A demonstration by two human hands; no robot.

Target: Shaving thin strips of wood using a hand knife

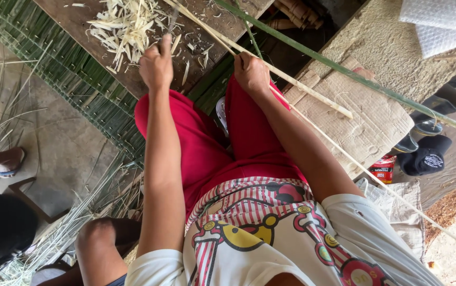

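Observation:
My left hand (pixel 156 66) is shut on a thin dark blade (pixel 173 20) that points away over a wooden board (pixel 74 18). My right hand (pixel 251 72) grips pale split bamboo strips (pixel 312 95). The strips run from the board past my red-shorted knee and out to the right over a piece of cardboard (pixel 365 122). A heap of pale shavings (pixel 124 26) lies on the board just beyond my left hand. A long green strip (pixel 344 69) crosses diagonally above the pale ones, apart from both hands.
A woven green mat (pixel 74 79) lies under the board. Another person's sandalled foot (pixel 8 161) and knee (pixel 98 238) are at the left. A black cap (pixel 426 156), a red packet (pixel 382 168) and bubble wrap (pixel 439 18) sit at the right. Loose strips (pixel 74 217) litter the floor.

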